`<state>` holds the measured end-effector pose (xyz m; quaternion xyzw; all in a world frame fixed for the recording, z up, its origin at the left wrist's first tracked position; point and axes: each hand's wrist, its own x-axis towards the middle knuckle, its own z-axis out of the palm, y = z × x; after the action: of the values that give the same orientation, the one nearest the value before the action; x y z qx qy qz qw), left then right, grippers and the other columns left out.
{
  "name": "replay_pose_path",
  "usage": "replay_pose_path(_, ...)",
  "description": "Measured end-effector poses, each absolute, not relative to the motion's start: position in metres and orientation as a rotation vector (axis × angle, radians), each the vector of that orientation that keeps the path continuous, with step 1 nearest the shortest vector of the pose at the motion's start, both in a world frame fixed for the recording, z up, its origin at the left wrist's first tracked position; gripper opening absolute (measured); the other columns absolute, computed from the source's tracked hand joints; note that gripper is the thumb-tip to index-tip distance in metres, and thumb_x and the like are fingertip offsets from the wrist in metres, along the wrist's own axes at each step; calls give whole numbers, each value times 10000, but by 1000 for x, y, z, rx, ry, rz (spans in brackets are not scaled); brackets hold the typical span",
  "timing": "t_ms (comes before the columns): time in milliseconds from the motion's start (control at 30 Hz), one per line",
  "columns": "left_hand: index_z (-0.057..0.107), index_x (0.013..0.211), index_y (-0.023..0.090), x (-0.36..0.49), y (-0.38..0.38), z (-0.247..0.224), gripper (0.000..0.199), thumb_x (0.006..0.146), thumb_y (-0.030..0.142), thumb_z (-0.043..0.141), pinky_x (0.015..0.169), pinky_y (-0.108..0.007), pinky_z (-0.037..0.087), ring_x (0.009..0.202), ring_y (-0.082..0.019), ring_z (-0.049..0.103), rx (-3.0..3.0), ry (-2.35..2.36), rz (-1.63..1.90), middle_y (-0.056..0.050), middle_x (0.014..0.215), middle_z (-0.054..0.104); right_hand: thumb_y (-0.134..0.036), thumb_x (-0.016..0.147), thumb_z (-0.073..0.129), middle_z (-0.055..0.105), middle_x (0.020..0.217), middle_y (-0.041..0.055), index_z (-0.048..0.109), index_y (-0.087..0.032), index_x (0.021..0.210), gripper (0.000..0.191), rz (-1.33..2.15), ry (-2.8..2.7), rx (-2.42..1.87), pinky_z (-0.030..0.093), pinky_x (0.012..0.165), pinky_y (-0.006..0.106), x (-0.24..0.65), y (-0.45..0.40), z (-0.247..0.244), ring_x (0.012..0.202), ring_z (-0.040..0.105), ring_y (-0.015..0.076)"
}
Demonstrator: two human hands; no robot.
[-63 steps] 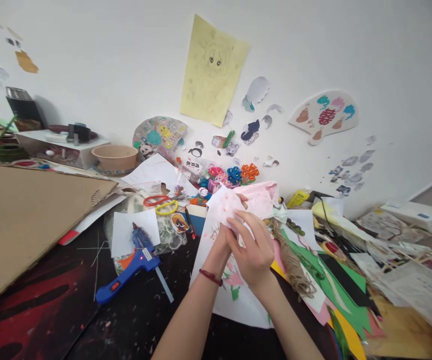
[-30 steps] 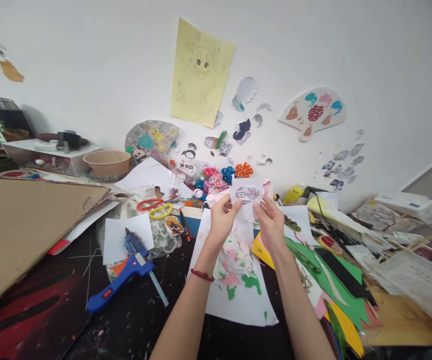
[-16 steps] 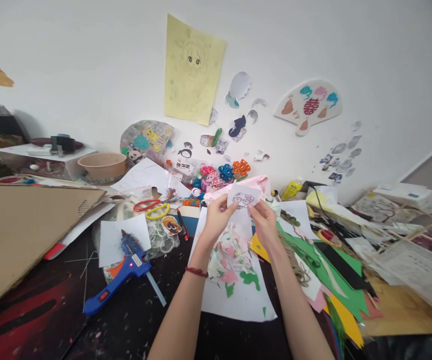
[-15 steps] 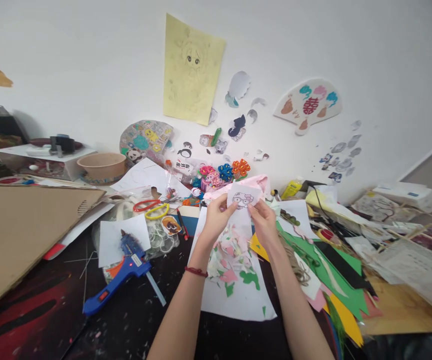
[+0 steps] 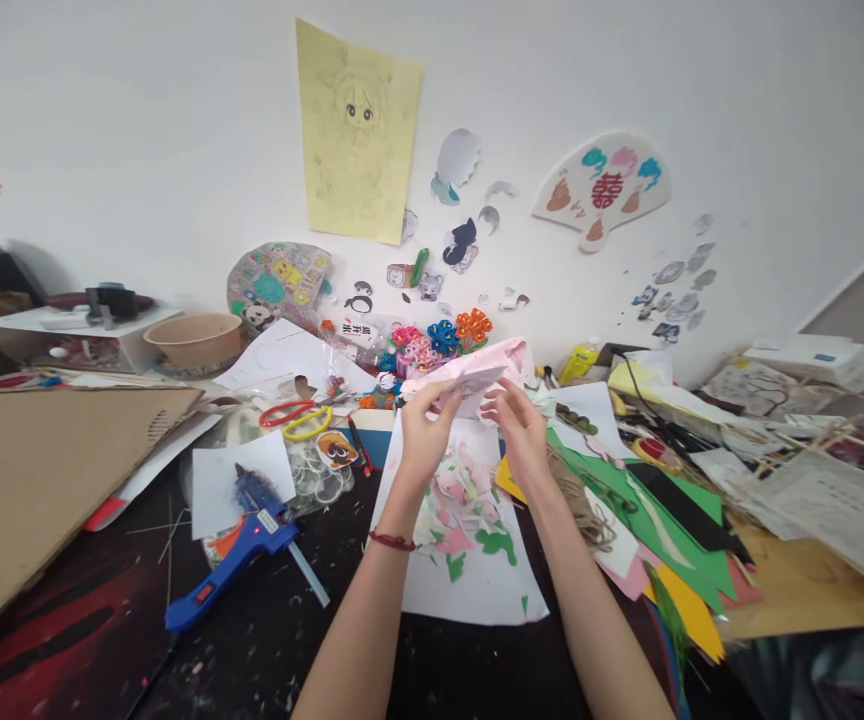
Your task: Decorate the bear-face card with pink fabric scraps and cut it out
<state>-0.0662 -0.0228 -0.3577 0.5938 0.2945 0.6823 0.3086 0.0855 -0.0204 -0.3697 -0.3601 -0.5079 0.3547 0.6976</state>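
My left hand (image 5: 427,432) pinches a small white paper (image 5: 478,380) with a drawing on it, tilted so that it shows nearly edge-on. Close to the paper's right end is my right hand (image 5: 516,425), its fingers apart and slightly curled, with nothing seen between them. Below both hands lies a white sheet (image 5: 477,600), strewn with pink, green and white paper scraps (image 5: 462,500). A dark red bracelet (image 5: 391,541) circles my left wrist.
A blue glue gun (image 5: 241,560) lies on the left, near red and yellow scissors (image 5: 307,422) and a large cardboard piece (image 5: 49,470). Green paper (image 5: 604,480) and a twine bundle (image 5: 586,515) are on the right. Colourful flowers (image 5: 443,340) stand behind the hands.
The small paper has tipped from facing me to nearly edge-on. My right hand has let go of it and its fingers have spread. The view has shifted slightly.
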Motion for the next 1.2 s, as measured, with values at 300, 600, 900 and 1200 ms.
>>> replay_pose_path(300, 658, 1226, 292, -65, -33, -362, 387, 943, 98, 478, 983, -404, 383, 1179, -218, 564, 2659, 1296, 1768, -27, 1319, 650, -626, 825, 620, 704, 1201, 49, 698, -263, 1075, 448, 1300, -1033, -534, 505, 966, 415, 81, -30, -361, 1184, 602, 233)
replay_pose_path(600, 593, 1261, 201, -58, -35, -360, 311, 988, 208, 444, 1010, -420, 366, 1211, -224, 564, 2640, 1262, 1661, -80, 1337, 637, -464, 823, 693, 734, 1115, 25, 704, -255, 972, 257, 1289, -932, -579, 546, 854, 359, 88, -25, -370, 1091, 645, 216)
replay_pose_path(900, 624, 1139, 147, -45, -37, -368, 240, 990, 250, 467, 1021, -421, 398, 1171, -256, 595, 2778, 1337, 1688, -129, 1280, 658, -502, 826, 656, 717, 1144, 23, 709, -254, 964, 289, 1339, -969, -565, 551, 816, 308, 78, -28, -366, 1101, 626, 192)
replay_pose_path(1200, 638, 997, 159, -43, -36, -372, 219, 981, 126, 422, 1024, -406, 403, 1154, -230, 614, 2817, 1254, 1702, -112, 1218, 687, -506, 851, 612, 734, 1009, 27, 694, -247, 885, 274, 1360, -956, -644, 554, 869, 342, 78, -27, -366, 1126, 617, 209)
